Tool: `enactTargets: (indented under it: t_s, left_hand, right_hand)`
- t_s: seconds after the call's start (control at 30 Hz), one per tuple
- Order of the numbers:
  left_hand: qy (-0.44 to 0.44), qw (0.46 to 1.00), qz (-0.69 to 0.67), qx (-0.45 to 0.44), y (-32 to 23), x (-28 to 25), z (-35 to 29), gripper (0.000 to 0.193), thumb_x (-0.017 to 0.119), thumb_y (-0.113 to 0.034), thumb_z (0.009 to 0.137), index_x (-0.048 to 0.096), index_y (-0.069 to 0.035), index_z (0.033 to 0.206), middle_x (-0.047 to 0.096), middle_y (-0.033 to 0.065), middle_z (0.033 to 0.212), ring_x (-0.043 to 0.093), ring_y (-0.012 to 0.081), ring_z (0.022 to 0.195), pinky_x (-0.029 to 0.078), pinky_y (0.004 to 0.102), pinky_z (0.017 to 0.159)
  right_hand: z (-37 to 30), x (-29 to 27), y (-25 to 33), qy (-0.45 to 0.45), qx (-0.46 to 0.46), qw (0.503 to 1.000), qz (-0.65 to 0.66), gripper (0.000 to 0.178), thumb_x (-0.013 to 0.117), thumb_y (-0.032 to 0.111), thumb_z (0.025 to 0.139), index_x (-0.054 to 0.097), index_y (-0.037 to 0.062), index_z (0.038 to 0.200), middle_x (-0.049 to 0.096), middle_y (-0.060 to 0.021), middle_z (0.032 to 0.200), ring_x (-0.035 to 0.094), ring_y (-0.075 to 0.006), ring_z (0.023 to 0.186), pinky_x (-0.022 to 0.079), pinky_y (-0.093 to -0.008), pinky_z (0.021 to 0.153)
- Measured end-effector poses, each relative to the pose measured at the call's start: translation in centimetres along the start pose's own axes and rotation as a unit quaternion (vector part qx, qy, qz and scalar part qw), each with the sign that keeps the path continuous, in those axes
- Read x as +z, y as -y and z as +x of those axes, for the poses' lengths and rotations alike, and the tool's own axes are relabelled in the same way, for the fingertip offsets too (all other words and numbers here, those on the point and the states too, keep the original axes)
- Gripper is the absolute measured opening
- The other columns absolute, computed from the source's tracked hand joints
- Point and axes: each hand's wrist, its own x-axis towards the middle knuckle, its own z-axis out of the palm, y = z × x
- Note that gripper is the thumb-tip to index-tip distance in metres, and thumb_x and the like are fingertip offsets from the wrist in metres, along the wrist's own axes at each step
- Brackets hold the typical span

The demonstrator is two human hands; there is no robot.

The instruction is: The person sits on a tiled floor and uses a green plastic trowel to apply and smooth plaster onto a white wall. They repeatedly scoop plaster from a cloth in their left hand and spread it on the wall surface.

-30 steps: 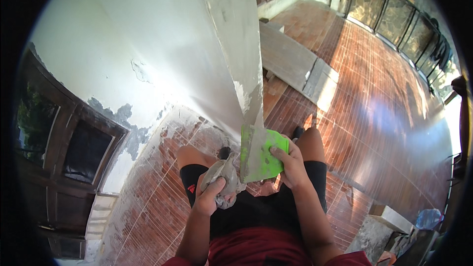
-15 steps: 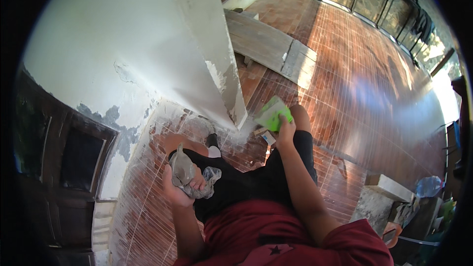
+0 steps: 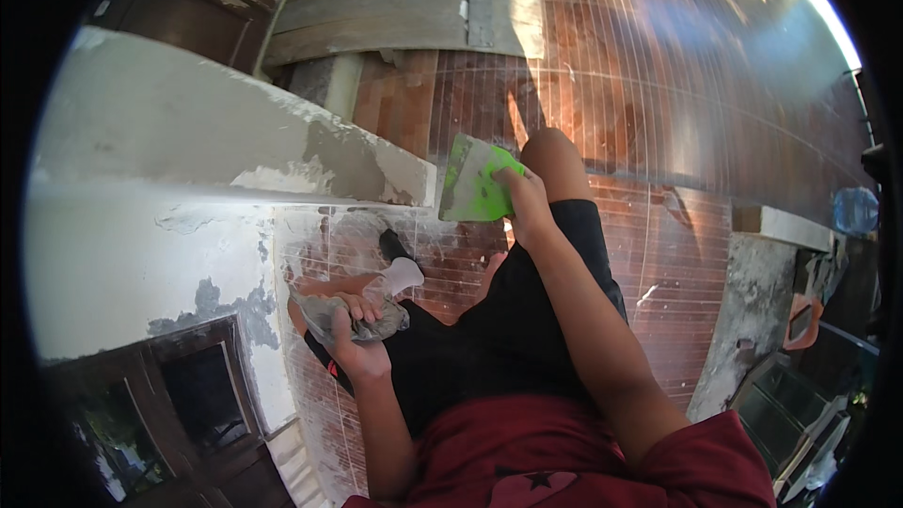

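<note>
My right hand (image 3: 528, 203) grips a green putty spreader (image 3: 475, 186) smeared with grey-white paste. The spreader is raised above my bent right knee, just right of the end of a white wall (image 3: 310, 146) with patchy grey filler. Whether its blade touches the wall end, I cannot tell. Lower left, over my left thigh, my left hand (image 3: 356, 343) is closed round a crumpled plastic bag (image 3: 381, 320) that looks grey inside. The fingers lie over the bag and hide part of it.
A weathered wooden bench (image 3: 376, 14) stands on the tiled floor (image 3: 640, 122) beyond the wall end. Dark panelled doors (image 3: 202, 395) are at lower left. A concrete block (image 3: 743, 301), a clear plastic bottle (image 3: 855, 211) and a glass-paned frame (image 3: 776, 404) are at right.
My view has turned, so the wall end now lies more level across the left. My right hand has lifted the spreader beside the wall end. The left hand still holds the bag, fingers over it.
</note>
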Motion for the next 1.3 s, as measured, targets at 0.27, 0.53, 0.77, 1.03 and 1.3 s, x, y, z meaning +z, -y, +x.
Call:
enactTargets:
  t_s: [0.27, 0.53, 0.77, 1.03, 1.3]
  left_hand:
    - [0.034, 0.998, -0.004, -0.058, 0.3, 1.1, 1.7, 0.03, 0.044, -0.037, 0.099, 0.05, -0.009, 0.11, 0.045, 0.0054, 0.076, 0.045, 0.0187, 0.07, 0.04, 0.035, 0.067]
    - [0.022, 0.997, 0.062, -0.03, 0.3, 0.4, 1.9, 0.022, 0.055, -0.019, 0.093, 0.05, -0.008, 0.111, 0.046, 0.0052, 0.077, 0.047, 0.0187, 0.073, 0.042, 0.0358, 0.072]
    - [-0.025, 0.999, 0.024, -0.034, 0.0, 0.4, -0.4, 0.016, 0.062, -0.011, 0.089, 0.053, -0.003, 0.1, 0.056, 0.008, 0.079, 0.055, 0.019, 0.074, 0.047, 0.0346, 0.073]
    - [-0.04, 0.998, 0.036, -0.044, 0.1, -1.5, -3.0, 0.02, 0.068, 0.0, 0.082, 0.058, -0.003, 0.099, 0.063, 0.0044, 0.083, 0.06, 0.0133, 0.073, 0.05, 0.0292, 0.069]
    - [-0.056, 0.997, 0.048, -0.018, 1.6, -2.7, -4.6, 0.032, 0.079, -0.005, 0.077, 0.065, -0.006, 0.105, 0.068, 0.0015, 0.092, 0.065, 0.0114, 0.081, 0.054, 0.0288, 0.075]
  right_hand:
    - [3.6, 1.5, 3.1, -0.027, 0.043, 0.97, 0.237, 0.031, 0.056, 0.02, 0.092, 0.053, 0.0054, 0.12, 0.06, -0.0065, 0.111, 0.062, -0.0196, 0.097, 0.052, -0.0344, 0.079]
    - [4.9, 2.3, 1.1, -0.004, 0.064, 0.972, 0.226, 0.03, 0.057, 0.02, 0.092, 0.053, 0.0069, 0.119, 0.061, -0.0057, 0.109, 0.063, -0.0191, 0.093, 0.054, -0.0343, 0.074]
    - [4.1, 1.8, -0.2, -0.016, 0.063, 0.982, 0.18, 0.031, 0.058, 0.02, 0.091, 0.053, 0.0084, 0.119, 0.06, -0.0061, 0.109, 0.063, -0.0222, 0.095, 0.053, -0.037, 0.077]
    - [4.5, -0.7, -2.6, 0.018, 0.073, 0.991, 0.106, 0.036, 0.056, 0.019, 0.092, 0.052, 0.0076, 0.125, 0.06, -0.0085, 0.119, 0.061, -0.026, 0.107, 0.051, -0.0451, 0.091]
    - [5.0, -2.4, -5.5, 0.172, 0.011, 0.98, 0.102, 0.046, 0.055, 0.021, 0.088, 0.051, 0.0058, 0.131, 0.06, -0.0118, 0.122, 0.061, -0.0319, 0.111, 0.051, -0.0497, 0.094]
